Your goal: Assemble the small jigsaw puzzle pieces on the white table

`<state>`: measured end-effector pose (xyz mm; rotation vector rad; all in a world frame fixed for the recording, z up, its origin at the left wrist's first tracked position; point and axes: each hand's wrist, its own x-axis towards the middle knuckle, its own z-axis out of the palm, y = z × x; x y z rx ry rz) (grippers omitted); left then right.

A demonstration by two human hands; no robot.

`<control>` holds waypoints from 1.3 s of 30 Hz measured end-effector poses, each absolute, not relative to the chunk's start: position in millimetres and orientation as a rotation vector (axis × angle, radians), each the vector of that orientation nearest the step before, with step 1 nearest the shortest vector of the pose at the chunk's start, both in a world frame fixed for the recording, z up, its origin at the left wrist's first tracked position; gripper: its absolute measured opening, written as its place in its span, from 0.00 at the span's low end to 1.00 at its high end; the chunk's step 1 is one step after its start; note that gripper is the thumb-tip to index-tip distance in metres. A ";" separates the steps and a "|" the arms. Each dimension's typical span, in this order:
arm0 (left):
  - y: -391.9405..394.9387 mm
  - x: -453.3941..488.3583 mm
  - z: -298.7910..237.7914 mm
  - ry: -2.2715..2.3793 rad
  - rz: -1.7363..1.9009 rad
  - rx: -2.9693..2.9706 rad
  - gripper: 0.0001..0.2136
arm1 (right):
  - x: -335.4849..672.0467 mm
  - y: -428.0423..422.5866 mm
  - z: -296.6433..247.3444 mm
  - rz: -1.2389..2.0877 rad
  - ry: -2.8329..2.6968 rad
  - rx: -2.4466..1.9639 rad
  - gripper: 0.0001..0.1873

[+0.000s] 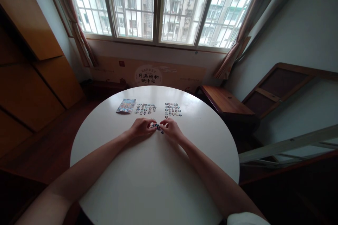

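Note:
A small loose heap of jigsaw pieces (157, 126) lies on the white round table (155, 172), between my two hands. From the left, my left hand (142, 126) reaches in with curled fingers, thumb and fingertips closed at pieces on the heap's edge. My right hand (171, 128) meets the other side, its thumb and forefinger pinched at a piece. The fingertips partly hide what they grip. Beyond the hands, jigsaw pieces are set out in spaced rows, one group (145, 108) at left and another group (173, 109) at right.
A colourful printed packet (126, 106) lies left of the rows. Past the table's far edge is a barred window (155, 7) between curtains. A wooden bench (227, 100) stands at the right, and wooden cabinets (52, 77) line the left.

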<state>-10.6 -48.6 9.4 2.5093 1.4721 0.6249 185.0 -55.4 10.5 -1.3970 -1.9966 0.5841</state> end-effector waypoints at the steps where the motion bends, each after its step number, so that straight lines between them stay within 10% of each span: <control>1: -49.0 -9.9 9.5 1.489 0.627 2.519 0.15 | 185.4 -56.8 8.5 0.577 -1.998 -1.371 0.08; 39: -39.6 -17.9 0.6 1.327 0.771 2.493 0.09 | 180.1 -60.9 1.6 0.541 -2.007 -1.329 0.02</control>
